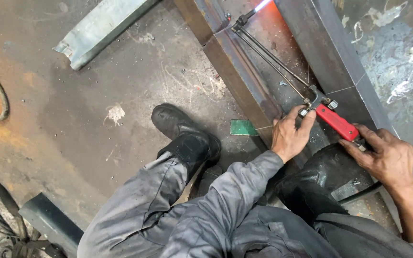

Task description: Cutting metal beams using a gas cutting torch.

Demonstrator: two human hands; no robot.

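While flame burns at tip | both hands grasp cutting torch (311,102): left hand (290,134) at valves, right hand (383,155) on handle

Torch (307,98) on beam (244,81); boot (180,131) left

A lit torch (311,102) is held over a steel channel (259,57): its red handle (338,123) is gripped by the right hand (383,153), its valve block steadied by the left hand (290,134). A black boot (182,131) is planted on the floor (96,119).
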